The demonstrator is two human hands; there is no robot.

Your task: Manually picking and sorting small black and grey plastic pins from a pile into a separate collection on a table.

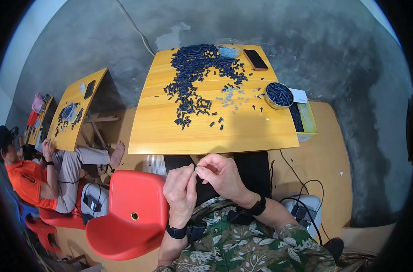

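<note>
My left hand [179,191] and my right hand [221,176] meet fingertip to fingertip in front of the table's near edge. Both are closed in a pinch round a small dark piece [195,166], mostly hidden by the fingers. On the wooden table [170,140] beyond lies a large spread of small black cylindrical parts [193,68], thinning toward me. To its right are scattered small clear pieces [231,96]. A round metal bowl [266,100] holds more black cylinders.
At the table's back stand a clear bowl [229,51] of pale-blue bits and a phone [255,59]. Beside the right edge is a yellow box [310,119] with black parts. A red chair [125,217] stands at my left. Farther left, a person in orange [27,181] sits at another table [75,131].
</note>
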